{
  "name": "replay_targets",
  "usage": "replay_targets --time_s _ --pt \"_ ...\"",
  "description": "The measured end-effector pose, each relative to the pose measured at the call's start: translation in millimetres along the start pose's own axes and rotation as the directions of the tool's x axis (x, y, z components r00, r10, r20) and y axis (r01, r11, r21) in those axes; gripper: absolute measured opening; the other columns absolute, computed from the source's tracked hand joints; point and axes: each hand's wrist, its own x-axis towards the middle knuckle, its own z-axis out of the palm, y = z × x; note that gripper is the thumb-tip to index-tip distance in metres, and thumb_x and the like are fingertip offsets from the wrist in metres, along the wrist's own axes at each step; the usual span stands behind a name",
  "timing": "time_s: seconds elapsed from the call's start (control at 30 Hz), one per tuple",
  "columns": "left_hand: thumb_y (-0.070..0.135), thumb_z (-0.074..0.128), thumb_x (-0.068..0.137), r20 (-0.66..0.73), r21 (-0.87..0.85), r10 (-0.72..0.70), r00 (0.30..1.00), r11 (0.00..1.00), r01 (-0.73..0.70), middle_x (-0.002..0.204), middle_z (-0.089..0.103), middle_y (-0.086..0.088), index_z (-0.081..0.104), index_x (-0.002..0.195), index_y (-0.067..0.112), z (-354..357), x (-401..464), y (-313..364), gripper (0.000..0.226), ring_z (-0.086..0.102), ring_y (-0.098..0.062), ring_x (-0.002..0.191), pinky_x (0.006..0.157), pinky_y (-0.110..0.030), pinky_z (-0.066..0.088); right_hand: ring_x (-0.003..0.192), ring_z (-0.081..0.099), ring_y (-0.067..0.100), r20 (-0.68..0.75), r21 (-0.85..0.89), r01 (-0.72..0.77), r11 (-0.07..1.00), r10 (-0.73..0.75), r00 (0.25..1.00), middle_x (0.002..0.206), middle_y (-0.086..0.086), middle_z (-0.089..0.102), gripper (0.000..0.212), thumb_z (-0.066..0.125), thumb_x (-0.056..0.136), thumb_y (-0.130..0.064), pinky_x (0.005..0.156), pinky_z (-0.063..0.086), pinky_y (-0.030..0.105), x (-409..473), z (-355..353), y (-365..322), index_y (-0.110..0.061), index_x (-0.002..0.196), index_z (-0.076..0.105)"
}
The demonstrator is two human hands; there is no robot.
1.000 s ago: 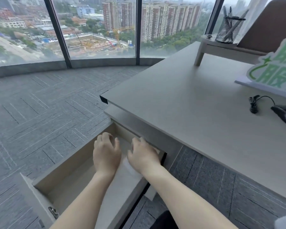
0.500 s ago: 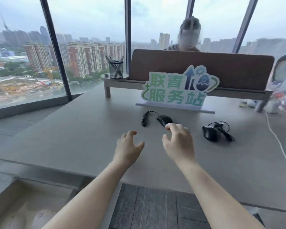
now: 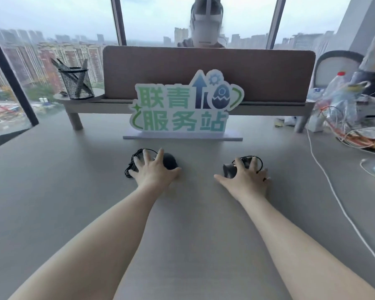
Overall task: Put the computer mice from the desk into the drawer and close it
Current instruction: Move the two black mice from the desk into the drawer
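Note:
Two black wired computer mice lie on the grey desk [image 3: 74,191] in front of a green sign. My left hand [image 3: 153,173] rests with spread fingers over the left mouse [image 3: 171,160] and its bundled cable [image 3: 132,164]. The thumb lies along the mouse's near side. My right hand [image 3: 246,179] covers the right mouse [image 3: 228,169], with its fingers spread over that mouse's coiled cable [image 3: 254,161]. Both mice sit on the desk surface. The drawer is out of view.
A green and white sign [image 3: 182,109] stands just behind the mice. Behind it is a brown divider panel [image 3: 208,70] with a person seated beyond it. A mesh pen holder [image 3: 76,83] is at the back left. Bottles, bags and wires [image 3: 342,113] crowd the right side, and a white cable [image 3: 333,191] trails toward me.
The view turned from the open drawer up to the desk. Both hands left the drawer, reached forward across the desk and came down on the two mice.

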Motion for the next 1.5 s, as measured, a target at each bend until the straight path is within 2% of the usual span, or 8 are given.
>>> replay_targets --time_s 0.17,0.3,0.5,0.6,0.77,0.97,1.17,1.5 --pt "0.06 0.059 0.067 -0.003 -0.002 0.003 1.0 1.0 -0.003 0.132 0.049 -0.01 0.047 0.123 0.034 7 11 11 0.063 0.041 -0.037 0.126 0.103 -0.056 0.026 0.119 0.046 0.043 -0.094 0.079 0.059 0.995 -0.052 0.994 0.142 0.008 0.043 0.057 0.055 0.073 -0.058 0.099 0.038 0.05 8 15 1 -0.029 0.123 0.05" --pt "0.039 0.059 0.066 -0.018 -0.014 0.011 1.0 1.0 -0.011 0.121 0.049 -0.012 0.044 0.11 0.028 3 0 10 0.047 0.043 -0.035 0.118 0.089 -0.047 0.034 0.104 0.048 0.04 -0.133 0.108 0.127 0.986 -0.112 0.985 0.128 0.014 0.051 0.046 0.061 0.075 -0.039 0.089 0.041 0.041 -2 16 -9 -0.018 0.115 0.056" --pt "0.03 0.058 0.068 -0.07 -0.022 0.07 0.995 0.997 -0.071 0.117 0.045 -0.01 0.043 0.111 0.026 -5 -39 -17 0.045 0.043 -0.035 0.111 0.078 -0.038 0.037 0.102 0.046 0.037 -0.063 0.227 0.221 0.948 -0.213 0.975 0.125 0.01 0.052 0.052 0.066 0.067 -0.038 0.09 0.044 0.038 -41 12 -34 -0.026 0.117 0.057" --pt "0.024 0.058 0.07 -0.078 -0.11 0.073 0.994 0.991 -0.081 0.114 0.042 -0.007 0.045 0.113 0.028 -17 -64 -36 0.045 0.039 -0.034 0.11 0.076 -0.036 0.044 0.1 0.046 0.036 -0.095 0.332 0.265 0.906 -0.247 0.964 0.12 0.008 0.055 0.051 0.068 0.067 -0.036 0.091 0.044 0.039 -72 4 -51 -0.026 0.116 0.059" --pt "0.024 0.061 0.07 -0.237 -0.315 -0.041 0.971 0.948 -0.037 0.104 0.036 0.0 0.048 0.122 0.03 -66 -112 -85 0.054 0.037 -0.027 0.102 0.076 -0.029 0.035 0.1 0.046 0.034 -0.184 0.459 0.404 0.792 -0.36 0.915 0.117 0.006 0.054 0.052 0.071 0.068 -0.031 0.092 0.042 0.038 -131 -25 -92 -0.025 0.119 0.06" --pt "0.021 0.067 0.067 -0.422 -0.439 -0.255 0.87 0.897 0.049 0.103 0.038 -0.004 0.05 0.123 0.025 -140 -191 -195 0.059 0.05 -0.036 0.104 0.088 -0.029 0.033 0.109 0.045 0.028 -0.236 0.572 0.616 0.541 -0.611 0.756 0.124 0.004 0.054 0.065 0.062 0.063 -0.039 0.093 0.036 0.03 -249 -42 -180 -0.025 0.126 0.058" --pt "0.028 0.066 0.066 -0.474 -0.436 -0.518 0.712 0.841 0.321 0.11 0.051 -0.012 0.048 0.123 0.025 -171 -295 -344 0.06 0.046 -0.031 0.101 0.089 -0.035 0.035 0.109 0.043 0.02 -0.189 0.664 0.692 0.282 -0.833 0.52 0.12 -0.003 0.055 0.058 0.062 0.065 -0.038 0.091 0.034 0.026 -394 -6 -267 -0.03 0.122 0.057" --pt "0.026 0.065 0.07 -0.196 -0.477 -0.829 0.524 0.547 0.688 0.128 0.043 -0.018 0.045 0.13 0.026 -113 -375 -492 0.063 0.039 -0.039 0.12 0.082 -0.033 0.032 0.113 0.04 0.025 0.291 0.54 0.73 0.418 -0.907 0.304 0.128 0.002 0.051 0.067 0.056 0.069 -0.045 0.1 0.041 0.038 -521 124 -318 -0.029 0.133 0.048"
